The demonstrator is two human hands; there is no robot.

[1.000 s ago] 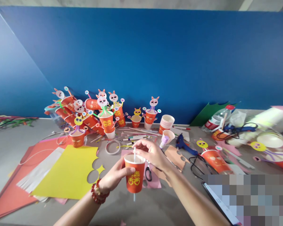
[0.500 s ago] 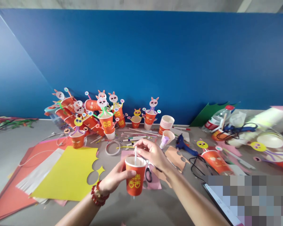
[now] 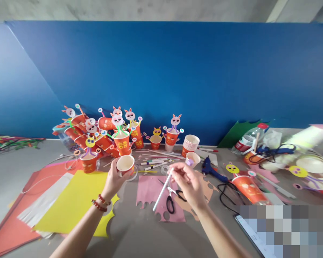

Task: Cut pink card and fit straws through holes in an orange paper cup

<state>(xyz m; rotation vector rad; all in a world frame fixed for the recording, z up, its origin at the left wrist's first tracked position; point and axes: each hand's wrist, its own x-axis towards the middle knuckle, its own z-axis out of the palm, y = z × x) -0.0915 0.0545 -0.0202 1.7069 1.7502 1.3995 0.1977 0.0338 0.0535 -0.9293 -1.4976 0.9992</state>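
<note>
My left hand (image 3: 116, 182) is wrapped round a red paper cup (image 3: 126, 163), its pale open mouth turned toward me. The cup is left of centre, in front of the decorated cups. Between the thumb and fingers of my right hand (image 3: 187, 181) is a thin white stick (image 3: 163, 190), slanting down to the left; whether it is hollow like a straw I cannot tell. Beneath it lie black-handled scissors (image 3: 172, 195) on a pink paper sheet (image 3: 145, 188) with round cut-outs.
Red cups with paper animal heads (image 3: 122, 141) crowd the back left. Behind my right hand are a cup stack (image 3: 191, 143), markers (image 3: 156, 164) and a blue glue gun (image 3: 212, 168) with a black cord. Yellow paper (image 3: 70, 200) lies left; a phone (image 3: 249, 233) lies at lower right.
The white stick has come out of the cup and is now held apart in my right hand. My left hand has moved the cup left and away from me, uncovering the scissors.
</note>
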